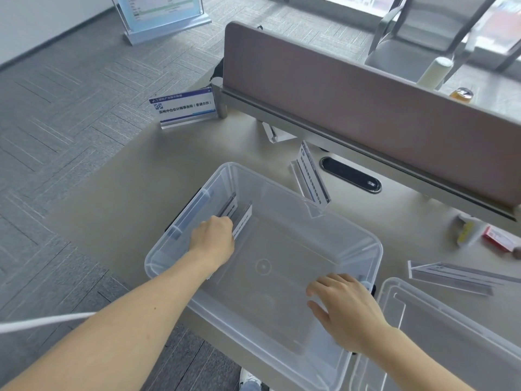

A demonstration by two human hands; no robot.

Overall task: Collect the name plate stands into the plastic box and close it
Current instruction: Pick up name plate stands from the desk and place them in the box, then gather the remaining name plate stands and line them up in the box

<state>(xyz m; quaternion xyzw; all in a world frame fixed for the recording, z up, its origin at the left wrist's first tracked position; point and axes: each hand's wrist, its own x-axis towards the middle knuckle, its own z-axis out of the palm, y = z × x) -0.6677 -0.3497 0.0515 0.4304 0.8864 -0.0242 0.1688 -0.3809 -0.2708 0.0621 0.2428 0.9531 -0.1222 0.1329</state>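
Reaching into the clear plastic box (366,244), left hand (212,238) pinches two name plate stands (236,214) against its left wall. Upright stand (184,107) on table (127,176) reads "苏州中合会计师事务所(普通合伙)". Right hand (342,309), fingers spread, rests on box's near-right rim. Lid (439,334) lies right.

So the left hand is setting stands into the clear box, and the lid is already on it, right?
Not quite. The head view shows the left hand setting stands into the box, but the lid is off, lying on the desk beside it.
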